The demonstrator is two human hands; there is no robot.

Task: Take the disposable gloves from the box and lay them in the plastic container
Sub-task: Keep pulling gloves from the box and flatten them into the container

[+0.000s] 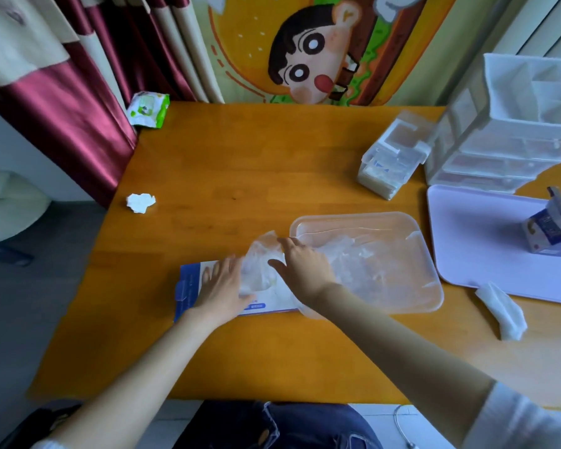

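Observation:
A flat blue and white glove box [188, 290] lies on the wooden table near the front middle. My left hand [222, 286] rests flat on top of it, fingers straight. My right hand [300, 270] pinches a thin clear disposable glove [259, 260] that sticks up between the box and the container. The clear plastic container [412, 296] stands just right of the box. More crumpled clear gloves [353, 254] lie inside it.
A crumpled white tissue [140, 202] lies at the left table edge, a wet-wipe pack [148, 109] at the far left corner. Clear drawer units [395, 153] and a white organiser [515, 131] stand far right. A white tray [486, 241] bears a small carton [551, 228]. Folded tissue [502, 311] lies front right.

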